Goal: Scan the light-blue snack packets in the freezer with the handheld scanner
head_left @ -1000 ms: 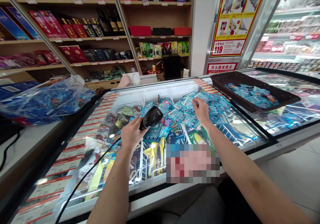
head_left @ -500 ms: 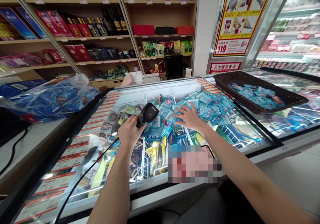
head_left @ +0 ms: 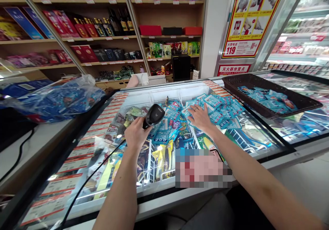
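Observation:
A black corded barcode scanner (head_left: 155, 116) is gripped in my left hand (head_left: 136, 133), its head tilted over the freezer glass. Its cable (head_left: 95, 170) trails down to the lower left. My right hand (head_left: 201, 116) lies palm down with fingers spread on a pile of small blue packets (head_left: 223, 111). A ring shows on one finger. The packets lie spread on the glass top of a chest freezer (head_left: 151, 205). Below the glass, white wire dividers and colourful wrapped goods (head_left: 160, 156) are visible.
A brown basket (head_left: 305, 101) with more blue packets sits on the freezer at right. At left, a clear plastic bag (head_left: 59, 99) of blue packs rests on a counter. Price labels (head_left: 65, 183) line the freezer's left side. Shelves (head_left: 102, 38) of boxes and bottles stand behind.
My right hand has shifted slightly across the packets, leftward relative to them, and some packets there have moved. The left hand still holds the scanner. The whole view has shifted slightly.

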`<state>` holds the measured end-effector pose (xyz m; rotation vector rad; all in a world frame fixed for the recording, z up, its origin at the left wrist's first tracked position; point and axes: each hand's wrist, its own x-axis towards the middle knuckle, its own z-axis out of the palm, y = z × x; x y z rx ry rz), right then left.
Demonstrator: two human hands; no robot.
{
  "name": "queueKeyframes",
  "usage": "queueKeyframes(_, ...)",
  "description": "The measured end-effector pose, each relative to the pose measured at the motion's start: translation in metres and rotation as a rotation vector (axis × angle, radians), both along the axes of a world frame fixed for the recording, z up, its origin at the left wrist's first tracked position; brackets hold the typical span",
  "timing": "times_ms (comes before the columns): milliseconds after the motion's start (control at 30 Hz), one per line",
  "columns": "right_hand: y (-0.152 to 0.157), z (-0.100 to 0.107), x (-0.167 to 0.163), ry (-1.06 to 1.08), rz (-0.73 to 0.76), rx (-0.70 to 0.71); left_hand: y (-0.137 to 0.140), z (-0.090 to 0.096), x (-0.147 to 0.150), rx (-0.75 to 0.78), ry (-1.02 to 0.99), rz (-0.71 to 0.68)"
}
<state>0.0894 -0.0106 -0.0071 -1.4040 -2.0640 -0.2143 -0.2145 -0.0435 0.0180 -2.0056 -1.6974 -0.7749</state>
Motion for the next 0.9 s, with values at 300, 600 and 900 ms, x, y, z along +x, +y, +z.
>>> queueKeyframes(300, 0.013, 0.012, -0.047, -0.237, 0.175, -0.15, 0.001, 0.0, -0.002, -0.015, -0.019, 0.03)
queueKeyframes(600, 0.029, 0.011, -0.066, -0.191, -0.015, -0.269, 0.001, 0.002, -0.003, 0.001, -0.037, 0.018)
queueKeyframes(900, 0.041, -0.005, -0.041, 0.22, -0.098, -0.182, 0.0, 0.002, -0.001, -0.005, -0.041, -0.006)
